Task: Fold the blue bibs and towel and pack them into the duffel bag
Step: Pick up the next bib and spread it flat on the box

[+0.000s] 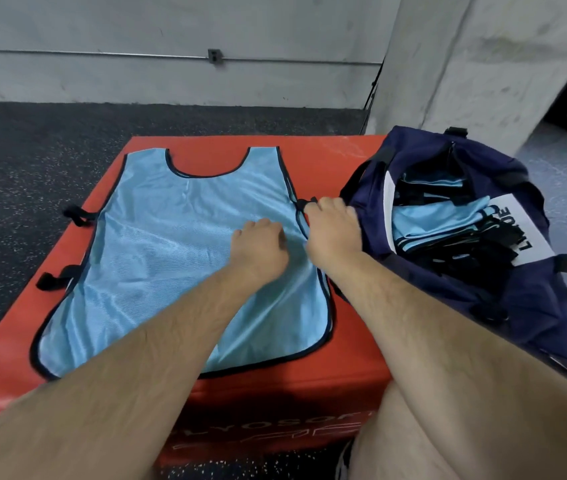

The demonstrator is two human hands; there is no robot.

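A light blue bib (pixel 157 258) with black trim lies flat on the red padded box (pixel 337 161), neck hole at the far side. Two black side straps stick out on its left edge. My left hand (pixel 258 247) rests on the bib's right half with fingers curled, pinching the fabric. My right hand (pixel 332 226) grips the bib's right edge at a black side strap. To the right the navy duffel bag (pixel 424 282) stands open, holding several folded blue bibs (pixel 427 220) with black straps and a white label card (pixel 521 226).
The box stands on dark speckled floor (pixel 33 161). A concrete wall (pixel 171 77) runs behind and a concrete pillar (pixel 476 64) rises at the back right beside the bag. My bare knee (pixel 413 441) is at the bottom right, in front of the box.
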